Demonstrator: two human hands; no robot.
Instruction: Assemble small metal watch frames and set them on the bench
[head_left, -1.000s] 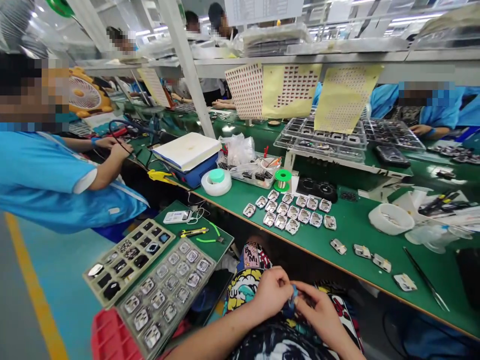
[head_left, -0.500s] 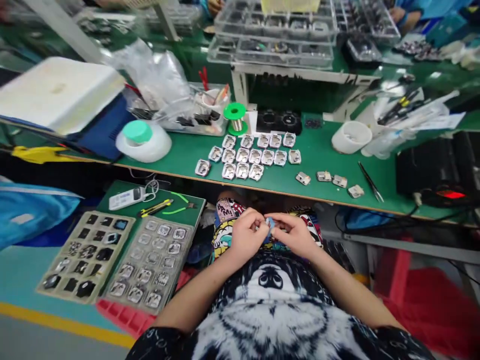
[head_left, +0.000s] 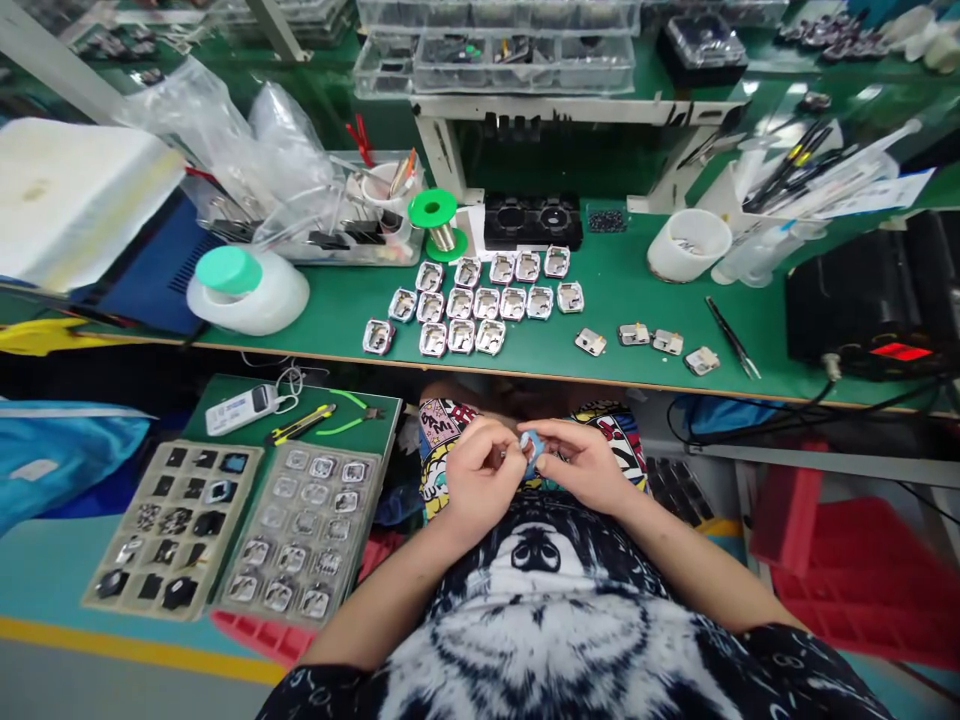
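Note:
Over my lap, a small blue ring-like frame [head_left: 535,453] is held between both hands, with a whitish bit at its upper left. My right hand [head_left: 583,464] grips it from the right, thumb below and fingers above. My left hand [head_left: 484,470] is closed in a pinch at its left edge; the fingertips partly hide what they grasp. On the bench beyond stand rows of silver watch cases [head_left: 486,303], open side up. Several small metal modules [head_left: 634,334] lie to their right, beside black tweezers [head_left: 731,338].
Left on the bench are a white bottle with a green cap [head_left: 247,290] and a solder spool [head_left: 433,210]. A white cup [head_left: 688,246] and a black device with a red display [head_left: 874,310] stand right. Lower left, parts trays [head_left: 247,530] lie near a cutter knife [head_left: 301,425] and green-handled pliers [head_left: 349,415].
The view has shifted, so the bench things sit a little further left. Both hands stay together at the blue frame, which now shows more of its ring shape.

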